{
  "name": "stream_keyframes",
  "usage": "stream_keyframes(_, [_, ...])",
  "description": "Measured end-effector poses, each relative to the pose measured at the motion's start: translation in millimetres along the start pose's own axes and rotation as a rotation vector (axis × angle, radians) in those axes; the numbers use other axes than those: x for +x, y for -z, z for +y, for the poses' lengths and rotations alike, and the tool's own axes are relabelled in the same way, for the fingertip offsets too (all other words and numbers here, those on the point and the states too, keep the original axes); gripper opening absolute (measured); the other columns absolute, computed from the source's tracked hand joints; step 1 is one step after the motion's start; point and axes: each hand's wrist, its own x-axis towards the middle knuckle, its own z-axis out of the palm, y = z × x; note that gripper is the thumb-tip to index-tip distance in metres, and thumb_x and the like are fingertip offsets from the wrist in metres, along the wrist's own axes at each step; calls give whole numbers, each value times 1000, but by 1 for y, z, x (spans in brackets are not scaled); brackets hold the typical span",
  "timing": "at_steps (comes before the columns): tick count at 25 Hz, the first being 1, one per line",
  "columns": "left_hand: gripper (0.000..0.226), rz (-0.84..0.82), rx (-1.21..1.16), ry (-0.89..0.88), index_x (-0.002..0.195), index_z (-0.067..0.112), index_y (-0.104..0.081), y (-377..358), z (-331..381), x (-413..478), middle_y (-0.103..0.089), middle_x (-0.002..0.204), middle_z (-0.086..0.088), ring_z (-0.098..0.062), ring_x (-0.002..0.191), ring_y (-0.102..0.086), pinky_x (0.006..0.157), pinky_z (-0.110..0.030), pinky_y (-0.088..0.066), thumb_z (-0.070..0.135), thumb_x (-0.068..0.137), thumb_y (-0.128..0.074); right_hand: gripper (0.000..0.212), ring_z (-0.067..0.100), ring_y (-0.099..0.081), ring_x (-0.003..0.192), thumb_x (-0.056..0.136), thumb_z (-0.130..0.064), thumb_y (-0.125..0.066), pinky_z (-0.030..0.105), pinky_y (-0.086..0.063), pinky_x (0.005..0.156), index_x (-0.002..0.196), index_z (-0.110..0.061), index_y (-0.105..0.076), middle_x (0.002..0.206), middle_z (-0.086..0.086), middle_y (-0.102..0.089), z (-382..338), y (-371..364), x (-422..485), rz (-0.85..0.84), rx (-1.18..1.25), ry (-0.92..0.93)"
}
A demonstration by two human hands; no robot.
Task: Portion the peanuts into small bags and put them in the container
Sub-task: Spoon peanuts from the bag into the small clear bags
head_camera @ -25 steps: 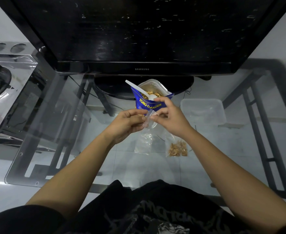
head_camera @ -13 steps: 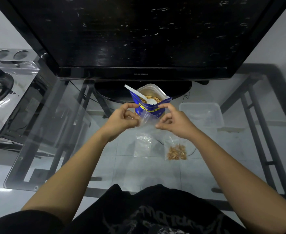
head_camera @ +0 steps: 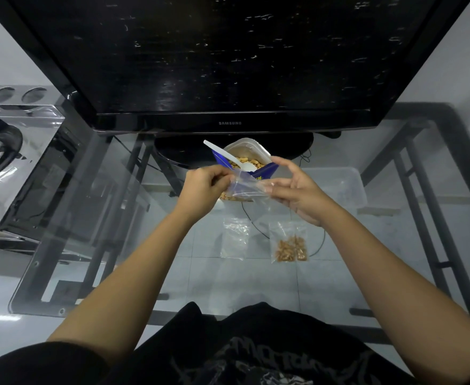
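Pulled wider apart since a moment ago: left hand and right hand, now stretching a small clear bag open between pinched fingertips, other fingers loosely curled, just in front of the blue peanut pouch with a white spoon resting in the nuts. Probably ready for scooping. On the glass table, an empty bag beside a filled bag; clear container to the right, apparently empty.

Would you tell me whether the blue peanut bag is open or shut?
Open: the peanut bag stands upright, its top spread, with peanuts and a white spoon showing inside.
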Motion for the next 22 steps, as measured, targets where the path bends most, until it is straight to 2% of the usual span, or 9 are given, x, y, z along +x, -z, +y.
stream_keyframes(2, [13, -9, -42, 31, 95, 11, -71, 1, 2, 3, -64, 69, 4, 0, 60, -57, 56, -5, -42, 15, 88, -61, 57, 11, -66, 89, 84, -1, -62, 23, -53, 86, 129, -29, -41, 93, 0, -70, 1, 2, 0, 42, -2, 6])
stream_keyframes(6, [11, -114, -144, 124, 94, 12, -69, 9, -2, 6, -61, 68, 9, 8, 55, -55, 53, -8, -43, 15, 88, -61, 62, 10, -65, 81, 82, -8, -67, 29, -55, 81, 136, -20, -39, 82, 0, -66, 5, -1, -5, 12, -215, 8])
stream_keyframes(9, [8, -132, -167, 181, 90, 12, -70, 13, -8, 8, -63, 69, 2, -1, 57, -56, 62, -23, -50, 16, 87, -63, 58, 10, -61, 100, 84, -13, -66, 36, -52, 91, 134, -27, -39, 105, 1, -66, 3, -3, -5, 43, -292, 34])
stream_keyframes(11, [7, -95, -216, 217, 86, 12, -70, 14, -8, 10, -63, 65, 2, -4, 55, -56, 62, -29, -51, 15, 85, -64, 64, 8, -45, 119, 83, -28, -68, 37, -41, 104, 137, -29, -33, 131, -4, -50, -2, -6, -3, 134, -586, 127])
stream_keyframes(14, [6, -101, -243, 205, 83, 11, -69, 12, 4, 11, -62, 63, 1, 1, 49, -54, 52, -14, -45, 13, 85, -64, 85, 9, -33, 128, 69, -57, -71, 35, -20, 112, 139, -25, -35, 140, -6, -40, -10, -22, 0, 193, -1044, 393])
stream_keyframes(16, [6, -109, -261, 190, 83, 10, -69, 10, 13, 11, -63, 63, 0, 3, 45, -53, 46, -7, -39, 12, 85, -63, 88, 12, -37, 129, 64, -63, -72, 36, -13, 115, 137, -24, -41, 137, -6, -45, -10, -33, 6, 191, -1136, 470])
stream_keyframes(18, [6, -102, -259, 185, 82, 11, -69, 8, 18, 12, -64, 63, 0, 5, 46, -54, 43, -3, -36, 11, 84, -63, 80, 15, -46, 121, 64, -59, -73, 38, -21, 114, 131, -22, -49, 127, -6, -55, -6, -38, 11, 243, -1106, 494])
stream_keyframes(20, [7, -93, -253, 190, 81, 11, -69, 8, 18, 12, -65, 64, -1, 5, 48, -55, 43, -2, -35, 10, 83, -63, 66, 17, -52, 106, 66, -50, -76, 38, -39, 101, 121, -20, -56, 114, -4, -62, -2, -38, 13, 309, -1023, 528])
stream_keyframes(22, [7, -87, -254, 191, 83, 9, -70, 7, 18, 12, -66, 65, -1, 5, 48, -56, 42, -3, -35, 10, 83, -63, 57, 17, -54, 100, 66, -43, -77, 35, -45, 89, 116, -19, -59, 108, -4, -63, -2, -39, 13, 308, -938, 538])
